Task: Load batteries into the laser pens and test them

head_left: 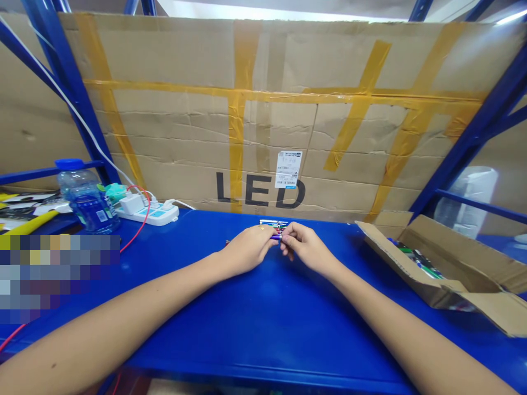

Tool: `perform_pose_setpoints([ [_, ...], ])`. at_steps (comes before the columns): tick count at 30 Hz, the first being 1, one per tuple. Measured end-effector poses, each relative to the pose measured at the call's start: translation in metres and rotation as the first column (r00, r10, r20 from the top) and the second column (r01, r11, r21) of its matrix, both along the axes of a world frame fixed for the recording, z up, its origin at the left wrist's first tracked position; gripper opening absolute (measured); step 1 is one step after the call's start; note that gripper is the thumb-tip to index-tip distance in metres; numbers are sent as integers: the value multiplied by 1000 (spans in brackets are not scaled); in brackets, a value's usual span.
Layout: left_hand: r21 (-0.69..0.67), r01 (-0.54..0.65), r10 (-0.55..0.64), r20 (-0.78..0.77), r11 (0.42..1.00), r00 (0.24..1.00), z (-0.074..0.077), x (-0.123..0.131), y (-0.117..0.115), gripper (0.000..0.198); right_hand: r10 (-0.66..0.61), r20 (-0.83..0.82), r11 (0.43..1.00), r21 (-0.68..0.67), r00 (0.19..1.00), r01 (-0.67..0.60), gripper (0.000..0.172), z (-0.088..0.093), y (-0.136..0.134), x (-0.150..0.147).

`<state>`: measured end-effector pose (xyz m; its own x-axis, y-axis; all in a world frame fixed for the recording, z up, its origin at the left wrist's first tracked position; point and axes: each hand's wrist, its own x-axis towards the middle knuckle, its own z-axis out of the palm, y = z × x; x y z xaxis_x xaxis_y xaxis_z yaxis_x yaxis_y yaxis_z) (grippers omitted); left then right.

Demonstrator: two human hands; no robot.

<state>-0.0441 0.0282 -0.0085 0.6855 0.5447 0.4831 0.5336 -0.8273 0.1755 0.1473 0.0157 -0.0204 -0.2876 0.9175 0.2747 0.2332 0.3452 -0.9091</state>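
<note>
Lying at the far left of the blue table [263,334] is a yellow strip [35,220] among black and white pieces, with a pixelated patch below it. Just right of that stands a bottle [88,192] with a blue cap, its label turned partly to the side. A white cable [84,123] slants down past a blue post toward the power strip [160,214], which lies near the bottle against the cardboard [185,137] at the back. A red cable [144,219] curves down beside it.

Near the middle of the table's far side, the left hand [249,248] shows its back, thumb and forefinger clamped on a purple pen [275,237]. The pen's end points right, out of the grip. More pens [274,222] lie close together just behind the hands, partly covered. The right hand [303,247] meets the pen's free end, its fingers curled and thumb and forefinger close together; whether they pinch the pen, I cannot tell. Above the hands, the cardboard bears the black letters LED and a white sticker [289,169].

Well to the right, an open box [411,272] with its flaps spread holds a loose heap of green, black and blue pens. Behind it, beyond a blue bar, stands a clear tub [469,192].
</note>
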Motion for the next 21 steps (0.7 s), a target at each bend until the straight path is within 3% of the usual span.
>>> perform_pose_setpoints([
  [3, -27, -49, 48, -7, 998, 999, -2, 1, -3, 17, -4, 23, 1000, 3, 1000, 4, 18, 1, -2, -2],
  [6, -87, -93, 92, -6, 992, 996, -2, 2, -6, 19, -41, 103, 992, 119, 994, 28, 15, 3, -5, -2],
  [8, -99, -72, 74, 10, 992, 997, -1, 3, -8, 19, -38, 118, 988, 152, 992, 20, 15, 5, -6, -1],
  [12, -30, 14, -13, 43, 999, 999, -3, 0, -4, 13, 25, 91, 998, 54, 996, -30, 16, 8, -5, 3],
  [18, 58, 117, -117, -3, 991, 993, -3, -4, 0, 10, 94, 360, 979, 134, 928, -151, 38, 11, -7, 7],
  [21, 37, 97, -98, 2, 995, 995, 1, -1, -4, 13, 61, 392, 972, 184, 918, -143, 36, 12, -7, 9],
])
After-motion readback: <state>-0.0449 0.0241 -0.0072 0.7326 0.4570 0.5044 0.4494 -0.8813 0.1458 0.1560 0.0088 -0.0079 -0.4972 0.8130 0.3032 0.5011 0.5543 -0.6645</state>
